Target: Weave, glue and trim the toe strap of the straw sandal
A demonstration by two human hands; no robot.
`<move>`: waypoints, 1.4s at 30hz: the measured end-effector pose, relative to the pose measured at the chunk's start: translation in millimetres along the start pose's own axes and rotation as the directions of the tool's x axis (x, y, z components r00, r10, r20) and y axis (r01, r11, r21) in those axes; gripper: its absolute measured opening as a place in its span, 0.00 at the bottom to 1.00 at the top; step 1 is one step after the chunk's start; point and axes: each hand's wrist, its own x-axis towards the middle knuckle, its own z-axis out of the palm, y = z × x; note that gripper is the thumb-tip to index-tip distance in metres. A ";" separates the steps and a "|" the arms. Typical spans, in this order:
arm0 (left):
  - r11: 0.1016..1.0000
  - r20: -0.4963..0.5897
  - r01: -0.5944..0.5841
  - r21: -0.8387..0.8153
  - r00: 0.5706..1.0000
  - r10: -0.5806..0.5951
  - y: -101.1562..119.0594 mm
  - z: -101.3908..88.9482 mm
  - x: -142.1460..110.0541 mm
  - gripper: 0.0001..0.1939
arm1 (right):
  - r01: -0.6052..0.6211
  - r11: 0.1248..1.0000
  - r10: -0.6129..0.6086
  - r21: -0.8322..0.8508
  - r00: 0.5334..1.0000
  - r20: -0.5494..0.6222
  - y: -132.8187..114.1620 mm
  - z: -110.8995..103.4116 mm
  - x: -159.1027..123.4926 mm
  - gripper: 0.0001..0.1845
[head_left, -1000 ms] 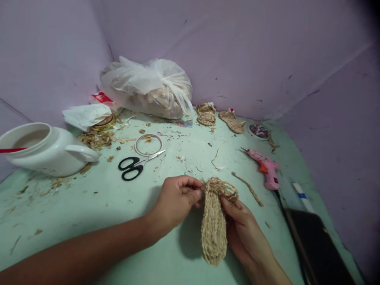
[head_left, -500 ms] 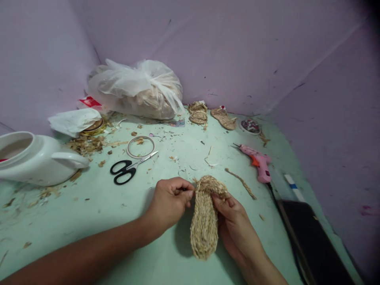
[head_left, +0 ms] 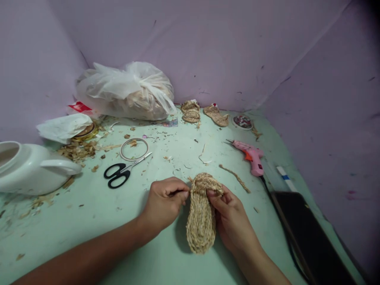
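Note:
A small woven straw slipper (head_left: 201, 221) with a braided band across its toe end is upright in view, sole facing down toward the table. My right hand (head_left: 231, 211) grips its right edge, thumb on the band and fingers behind. On the other side, my left hand (head_left: 164, 202) is closed in a pinch at the slipper's upper left edge, where the band meets the sole. Whatever lies between those fingertips is too small to make out. A loose piece of braided cord (head_left: 235, 178) lies beyond my right hand.
Black-handled scissors (head_left: 120, 174) touch a tape ring (head_left: 121, 149) on the left. A pink glue gun (head_left: 251, 156), its cord and a dark phone-like slab (head_left: 314, 237) occupy the right. Behind are a plastic bag (head_left: 127, 93), two small slippers (head_left: 190, 111) and a bead dish (head_left: 242, 122). A white jug (head_left: 35, 170) lies left.
The whole scene has shifted slightly left as the camera turned. The slipper's band now shows more of its top, and both hands keep their places on either side.

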 end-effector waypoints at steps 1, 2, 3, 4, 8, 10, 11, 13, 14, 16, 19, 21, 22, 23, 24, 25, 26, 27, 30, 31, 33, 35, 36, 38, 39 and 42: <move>0.999 0.012 -0.027 0.028 1.000 0.026 0.8 -0.6 0.1 0.07 | 0.009 1.000 -0.009 -0.003 1.000 0.000 0.5 -0.4 0.0 0.17; 0.996 0.024 -0.057 0.061 0.998 0.056 1.7 -1.1 0.2 0.07 | 0.016 1.000 -0.016 -0.006 1.000 -0.002 1.2 -0.9 0.2 0.16; 0.992 0.038 -0.087 0.092 0.996 0.083 2.4 -1.5 0.3 0.08 | 0.022 1.000 -0.022 -0.011 1.000 -0.003 2.1 -1.5 0.5 0.16; 0.987 0.047 -0.107 0.117 0.994 0.102 2.9 -1.8 0.5 0.08 | 0.029 0.999 -0.029 -0.018 1.000 -0.002 3.1 -2.1 1.1 0.15; 0.994 0.062 0.019 0.109 0.998 -0.026 3.4 -2.4 2.0 0.07 | 0.080 0.994 -0.082 -0.071 0.996 -0.030 7.5 -3.8 5.6 0.15; 0.983 0.099 0.169 0.067 0.980 -0.176 4.8 -3.2 2.9 0.09 | 0.110 0.989 -0.117 -0.101 0.991 -0.061 9.3 -3.7 8.3 0.15; 0.972 0.125 0.228 0.050 0.965 -0.232 6.1 -3.6 3.2 0.10 | 0.127 0.986 -0.135 -0.112 0.988 -0.070 10.0 -3.3 9.2 0.15; 0.954 0.155 0.297 0.031 0.942 -0.299 9.6 -4.0 3.6 0.12 | 0.154 0.980 -0.164 -0.125 0.984 -0.068 10.9 -2.3 10.0 0.14; 0.948 0.154 0.316 0.024 0.936 -0.316 11.5 -3.6 3.6 0.12 | 0.164 0.978 -0.173 -0.128 0.983 -0.060 11.2 -1.6 9.8 0.14; 0.939 0.130 0.344 -0.003 0.931 -0.341 14.8 -1.7 3.5 0.10 | 0.168 0.977 -0.174 -0.130 0.984 -0.042 11.8 -0.3 9.0 0.14; 0.927 0.094 0.371 -0.063 0.927 -0.364 17.2 2.5 3.4 0.08 | 0.158 0.978 -0.161 -0.138 0.987 -0.007 12.6 0.8 8.5 0.15; 0.923 0.063 0.376 -0.083 0.926 -0.371 16.9 4.5 3.9 0.07 | 0.159 0.976 -0.156 -0.150 0.987 0.030 12.1 0.5 9.2 0.15; 0.920 0.044 0.382 -0.086 0.924 -0.380 16.2 4.9 4.2 0.08 | 0.164 0.973 -0.157 -0.161 0.986 0.055 11.2 0.0 9.6 0.16; 0.917 0.026 0.389 -0.089 0.921 -0.389 15.2 4.9 4.5 0.08 | 0.175 0.969 -0.163 -0.175 0.983 0.083 9.7 -0.7 10.1 0.16; 0.913 0.011 0.396 -0.095 0.918 -0.397 13.8 4.4 4.7 0.09 | 0.188 0.964 -0.168 -0.190 0.979 0.112 7.7 -1.6 10.3 0.18; 0.910 0.000 0.402 -0.103 0.915 -0.405 11.9 3.6 5.0 0.10 | 0.196 0.959 -0.170 -0.204 0.976 0.138 5.3 -2.7 10.4 0.20; 0.906 -0.006 0.409 -0.113 0.911 -0.412 9.7 2.6 5.1 0.11 | 0.197 0.956 -0.166 -0.217 0.974 0.152 2.6 -4.0 10.3 0.22; 0.901 -0.011 0.415 -0.126 0.908 -0.419 7.2 1.3 5.2 0.12 | 0.192 0.954 -0.160 -0.231 0.976 0.150 -0.2 -5.4 10.0 0.24; 0.890 -0.024 0.421 -0.173 0.902 -0.431 -0.5 -2.2 5.1 0.13 | 0.168 0.951 -0.154 -0.261 0.985 0.072 -7.4 -9.2 8.6 0.26; 0.888 -0.020 0.421 -0.186 0.902 -0.432 -2.5 -3.0 5.1 0.13 | 0.161 0.951 -0.156 -0.265 0.987 0.043 -9.1 -10.0 8.1 0.24; 0.886 -0.011 0.422 -0.193 0.902 -0.432 -4.5 -3.8 5.3 0.14 | 0.144 0.953 -0.150 -0.268 0.989 -0.003 -11.4 -10.5 7.3 0.21; 0.890 -0.008 0.425 -0.168 0.902 -0.432 -4.0 -3.3 6.0 0.14 | 0.127 0.953 -0.144 -0.274 0.989 -0.045 -12.8 -9.8 7.0 0.18; 0.892 -0.010 0.428 -0.148 0.901 -0.434 -3.1 -2.8 6.4 0.15 | 0.124 0.955 -0.146 -0.270 0.987 -0.061 -13.2 -9.3 7.0 0.17; 0.892 -0.009 0.439 -0.106 0.897 -0.442 -1.1 -1.4 7.2 0.17 | 0.127 0.964 -0.148 -0.234 0.986 -0.075 -13.7 -8.0 7.5 0.16; 0.887 0.001 0.452 -0.089 0.891 -0.454 -0.3 -0.8 7.5 0.18 | 0.125 0.970 -0.143 -0.211 0.987 -0.075 -13.7 -7.5 8.0 0.17; 0.861 0.064 0.505 -0.064 0.863 -0.501 0.8 0.3 7.3 0.20 | 0.114 0.976 -0.129 -0.184 0.989 -0.072 -12.7 -6.3 10.0 0.19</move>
